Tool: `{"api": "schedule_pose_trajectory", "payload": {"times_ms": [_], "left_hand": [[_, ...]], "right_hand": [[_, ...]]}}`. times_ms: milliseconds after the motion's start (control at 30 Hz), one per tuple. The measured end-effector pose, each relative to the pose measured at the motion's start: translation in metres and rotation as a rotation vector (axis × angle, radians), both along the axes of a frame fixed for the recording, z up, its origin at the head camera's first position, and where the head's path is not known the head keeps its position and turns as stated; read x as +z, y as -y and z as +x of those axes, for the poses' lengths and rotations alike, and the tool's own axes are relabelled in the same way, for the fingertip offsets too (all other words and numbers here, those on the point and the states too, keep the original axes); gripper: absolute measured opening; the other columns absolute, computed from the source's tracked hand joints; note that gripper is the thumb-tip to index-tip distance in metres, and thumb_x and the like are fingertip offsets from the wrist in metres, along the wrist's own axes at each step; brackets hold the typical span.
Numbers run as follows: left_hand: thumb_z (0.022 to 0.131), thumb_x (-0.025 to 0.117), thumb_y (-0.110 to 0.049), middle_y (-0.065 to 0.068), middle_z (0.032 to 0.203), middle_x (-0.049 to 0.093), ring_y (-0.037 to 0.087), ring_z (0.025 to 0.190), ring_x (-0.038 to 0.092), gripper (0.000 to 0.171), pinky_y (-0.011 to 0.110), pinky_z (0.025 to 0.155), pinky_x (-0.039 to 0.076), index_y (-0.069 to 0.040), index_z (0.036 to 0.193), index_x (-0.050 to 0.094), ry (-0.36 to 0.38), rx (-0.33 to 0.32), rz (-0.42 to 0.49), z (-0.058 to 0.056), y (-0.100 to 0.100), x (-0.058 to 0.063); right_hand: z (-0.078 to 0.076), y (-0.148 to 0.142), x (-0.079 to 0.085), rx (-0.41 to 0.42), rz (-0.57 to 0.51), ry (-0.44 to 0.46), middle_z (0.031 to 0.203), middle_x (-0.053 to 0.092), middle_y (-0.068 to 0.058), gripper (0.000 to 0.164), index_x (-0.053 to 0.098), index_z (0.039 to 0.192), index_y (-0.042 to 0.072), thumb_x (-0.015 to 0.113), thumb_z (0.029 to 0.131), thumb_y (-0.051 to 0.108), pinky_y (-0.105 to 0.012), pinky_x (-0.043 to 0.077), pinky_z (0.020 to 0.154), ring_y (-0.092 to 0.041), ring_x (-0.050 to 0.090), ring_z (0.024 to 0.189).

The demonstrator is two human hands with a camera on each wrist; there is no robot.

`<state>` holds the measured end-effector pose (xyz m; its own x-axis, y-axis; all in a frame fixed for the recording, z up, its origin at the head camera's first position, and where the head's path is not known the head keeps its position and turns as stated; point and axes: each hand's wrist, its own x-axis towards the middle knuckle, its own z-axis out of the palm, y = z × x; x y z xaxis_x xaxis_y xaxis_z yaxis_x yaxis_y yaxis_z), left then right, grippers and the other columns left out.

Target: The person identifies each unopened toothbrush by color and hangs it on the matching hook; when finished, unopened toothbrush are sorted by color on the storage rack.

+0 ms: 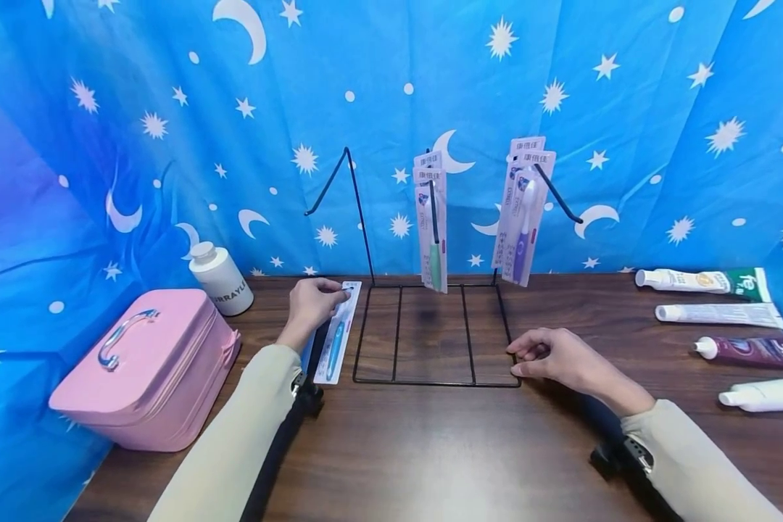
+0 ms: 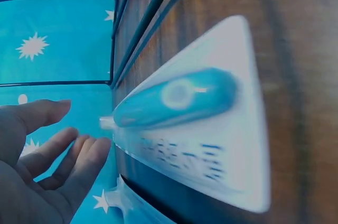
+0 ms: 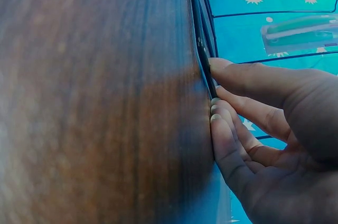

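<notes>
A packaged toothbrush with a blue handle (image 1: 336, 346) lies on the table, left of a black wire display rack (image 1: 433, 384). My left hand (image 1: 313, 308) is over the far end of this pack; its thumb and fingers stand apart in the left wrist view. Part of another clear package (image 2: 140, 208) shows beside it there. With my right hand (image 1: 557, 357) I pinch the rack's base near its front right corner. Packs with a green toothbrush (image 1: 434, 264) hang on the middle hook, and packs with a purple toothbrush (image 1: 522, 246) on the right hook.
The rack's left hook (image 1: 326, 181) carries nothing. At left stand a pink case (image 1: 137, 362) and a white bottle (image 1: 222, 279). Several toothpaste tubes (image 1: 718, 315) lie in a column at right. A blue star-patterned curtain (image 1: 378, 43) closes off the back.
</notes>
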<state>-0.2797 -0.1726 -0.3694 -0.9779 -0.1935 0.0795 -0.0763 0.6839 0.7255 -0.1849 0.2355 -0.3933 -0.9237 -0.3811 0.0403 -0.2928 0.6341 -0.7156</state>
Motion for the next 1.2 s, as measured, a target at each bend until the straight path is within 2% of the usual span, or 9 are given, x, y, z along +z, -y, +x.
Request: {"api": "schedule_pose_trajectory", "payload": {"times_ms": [200, 400, 500, 767, 833, 933, 1067, 1133, 1200], "left_hand": [[0.082, 0.077, -0.024, 0.010, 0.096, 0.069, 0.024, 0.081, 0.060, 0.022, 0.033, 0.065, 0.049, -0.006, 0.094, 0.075, 0.065, 0.017, -0.120, -0.012, -0.002, 0.001], [0.079, 0.079, -0.023, 0.007, 0.077, 0.068, 0.020, 0.067, 0.060, 0.019, 0.030, 0.057, 0.044, -0.005, 0.079, 0.073, 0.167, 0.049, -0.173, -0.015, -0.002, -0.001], [0.080, 0.078, -0.025, 0.006, 0.068, 0.064, 0.019, 0.062, 0.059, 0.024, 0.031, 0.055, 0.042, -0.004, 0.073, 0.069, 0.183, 0.051, -0.207, -0.017, -0.005, -0.001], [0.082, 0.075, -0.030, 0.003, 0.063, 0.054, 0.022, 0.065, 0.055, 0.030, 0.033, 0.055, 0.039, -0.008, 0.066, 0.064, 0.184, 0.054, -0.263, -0.017, -0.015, 0.005], [0.082, 0.074, -0.032, 0.001, 0.058, 0.052, 0.021, 0.062, 0.055, 0.031, 0.033, 0.054, 0.038, -0.008, 0.065, 0.064, 0.174, 0.055, -0.254, -0.015, -0.014, 0.007], [0.084, 0.071, -0.034, 0.001, 0.056, 0.053, 0.020, 0.058, 0.054, 0.033, 0.032, 0.052, 0.036, -0.005, 0.069, 0.068, 0.161, 0.046, -0.190, -0.010, -0.010, 0.013], [0.086, 0.069, -0.036, 0.005, 0.079, 0.063, 0.022, 0.073, 0.055, 0.031, 0.033, 0.056, 0.038, -0.006, 0.081, 0.072, 0.128, 0.034, -0.073, 0.002, -0.006, 0.024], [0.086, 0.070, -0.036, 0.006, 0.093, 0.064, 0.024, 0.084, 0.054, 0.028, 0.035, 0.064, 0.041, -0.008, 0.085, 0.072, 0.083, 0.030, -0.036, 0.009, -0.006, 0.029], [0.086, 0.071, -0.036, 0.006, 0.100, 0.062, 0.025, 0.091, 0.053, 0.024, 0.038, 0.071, 0.043, -0.012, 0.089, 0.071, 0.027, 0.032, -0.014, 0.017, -0.007, 0.033]], "right_hand": [[-0.002, 0.002, 0.001, -0.004, -0.002, 0.005, 0.085, 0.062, 0.000, 0.028, 0.070, 0.105, 0.007, 0.078, 0.082, 0.020, -0.026, 0.047, 0.062, -0.018, 0.055, 0.076], [-0.001, 0.004, -0.001, 0.004, -0.003, 0.027, 0.085, 0.062, -0.001, 0.028, 0.070, 0.105, 0.007, 0.078, 0.082, 0.020, -0.027, 0.047, 0.061, -0.018, 0.054, 0.075], [-0.001, 0.004, -0.001, -0.008, -0.004, 0.027, 0.084, 0.062, -0.001, 0.028, 0.070, 0.105, 0.007, 0.079, 0.081, 0.019, -0.027, 0.047, 0.060, -0.018, 0.054, 0.075], [0.001, 0.001, 0.001, -0.012, 0.004, 0.011, 0.084, 0.063, 0.000, 0.028, 0.070, 0.104, 0.007, 0.079, 0.081, 0.020, -0.026, 0.046, 0.062, -0.018, 0.055, 0.076], [0.001, 0.001, 0.000, -0.013, 0.002, 0.005, 0.084, 0.063, 0.000, 0.027, 0.070, 0.103, 0.007, 0.079, 0.081, 0.020, -0.026, 0.046, 0.063, -0.018, 0.056, 0.077], [0.001, 0.001, 0.000, -0.011, 0.005, 0.005, 0.085, 0.063, 0.000, 0.027, 0.070, 0.103, 0.007, 0.079, 0.081, 0.020, -0.026, 0.046, 0.064, -0.018, 0.056, 0.077], [0.001, 0.002, -0.001, -0.011, 0.007, 0.011, 0.085, 0.063, -0.001, 0.027, 0.070, 0.104, 0.007, 0.079, 0.081, 0.020, -0.026, 0.046, 0.064, -0.018, 0.056, 0.078], [0.000, 0.001, 0.000, -0.009, 0.007, 0.009, 0.085, 0.063, -0.001, 0.028, 0.070, 0.104, 0.007, 0.078, 0.082, 0.020, -0.026, 0.046, 0.063, -0.018, 0.055, 0.077], [0.000, 0.001, 0.000, -0.012, 0.011, 0.012, 0.085, 0.062, -0.001, 0.027, 0.070, 0.105, 0.008, 0.078, 0.082, 0.020, -0.026, 0.046, 0.063, -0.018, 0.055, 0.077]]}}
